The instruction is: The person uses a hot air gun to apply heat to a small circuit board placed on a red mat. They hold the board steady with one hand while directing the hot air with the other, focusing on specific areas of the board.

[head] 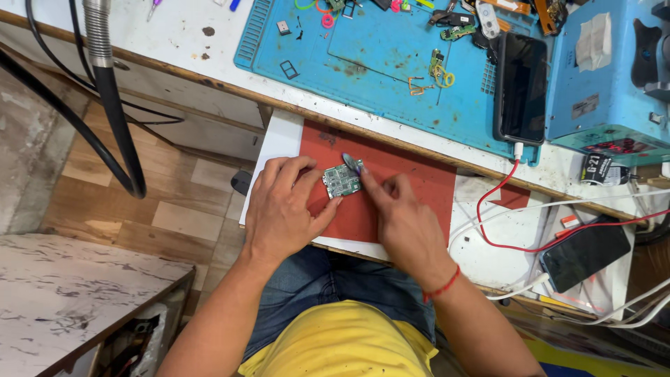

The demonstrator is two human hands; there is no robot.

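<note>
Pinning small circuit board (342, 180) on red mat (412, 183) with left hand (283, 209) fingers; right hand (405, 223) fingers pinching thin tool (351, 163) against it. Risking slip, scratching board, if pressing unevenly.

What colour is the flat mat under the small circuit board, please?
Red flat mat, clearest in the head view.

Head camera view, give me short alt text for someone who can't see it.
Seen from above, a person's left hand steadies a small green circuit board on a red mat while the right hand works on it with a thin tool. A blue repair mat with small parts lies beyond.
</note>
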